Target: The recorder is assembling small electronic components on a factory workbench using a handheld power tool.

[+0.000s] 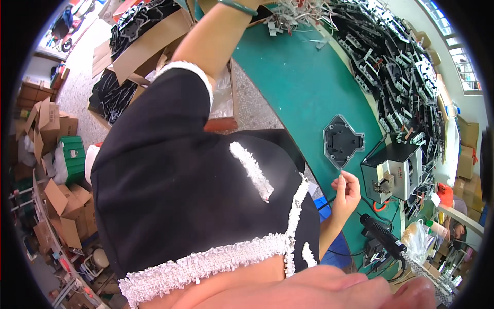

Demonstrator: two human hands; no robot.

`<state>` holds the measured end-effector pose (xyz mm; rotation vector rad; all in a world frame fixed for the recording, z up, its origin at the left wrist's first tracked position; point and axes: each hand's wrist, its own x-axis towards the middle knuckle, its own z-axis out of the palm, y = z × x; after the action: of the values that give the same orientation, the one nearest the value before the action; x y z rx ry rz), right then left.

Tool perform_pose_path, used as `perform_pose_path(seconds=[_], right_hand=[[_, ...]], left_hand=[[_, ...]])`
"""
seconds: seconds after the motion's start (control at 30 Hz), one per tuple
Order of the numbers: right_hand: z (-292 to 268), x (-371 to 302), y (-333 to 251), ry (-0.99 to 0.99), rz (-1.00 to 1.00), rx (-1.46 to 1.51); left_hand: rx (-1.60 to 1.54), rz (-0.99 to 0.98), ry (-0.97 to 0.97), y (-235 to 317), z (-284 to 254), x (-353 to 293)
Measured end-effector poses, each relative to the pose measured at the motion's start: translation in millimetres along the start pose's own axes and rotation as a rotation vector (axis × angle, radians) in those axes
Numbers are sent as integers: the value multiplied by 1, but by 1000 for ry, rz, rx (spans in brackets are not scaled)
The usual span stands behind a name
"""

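My right hand (348, 191) is closed in a pinch at the pointed corner of a black plastic housing (343, 142) with a pale rim, screw posts at its corners and small moulded parts inside. The housing lies open side up on the green work surface (303, 87). My left arm (213, 44) reaches to the top edge of the view, a green bangle (240, 6) round its wrist. Beyond the bangle, the left hand is out of the picture.
Beside the housing stands a black and silver box-shaped device (393, 172) with cables. A black hand tool (381, 234) sits near it. Heaped black and metal parts (391, 72) line the bench's far side; a tangle of white wires (298, 15) lies at the top. Cardboard boxes (154, 41) stand beside the bench.
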<state>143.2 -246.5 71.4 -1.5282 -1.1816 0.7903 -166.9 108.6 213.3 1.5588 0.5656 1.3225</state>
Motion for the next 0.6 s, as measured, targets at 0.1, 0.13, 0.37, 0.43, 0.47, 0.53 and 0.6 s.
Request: perform_pose_path(seconds=[0.1, 0.13, 0.37, 0.43, 0.47, 0.53, 0.6], right_hand=[[-2, 4, 4, -5, 45, -4], [-4, 3, 6, -15, 41, 3], [12, 20, -11, 5, -7, -24], [21, 31, -18, -12, -91, -34], [25, 39, -22, -13, -176, -58], [35, 57, -35, 14, -369, -163], [55, 81, -56, 93, -578, -318]], left_hand=[[556, 362, -223, -11, -4, 2], [366, 256, -90, -14, -6, 1], [-254, 173, -17, -21, 16, -9], [-323, -56, 33, -20, 45, -31], [-361, -182, 0, -19, 65, -43], [-704, -322, -219, -47, 81, -53], [-505, -351, 51, -74, 125, -62]])
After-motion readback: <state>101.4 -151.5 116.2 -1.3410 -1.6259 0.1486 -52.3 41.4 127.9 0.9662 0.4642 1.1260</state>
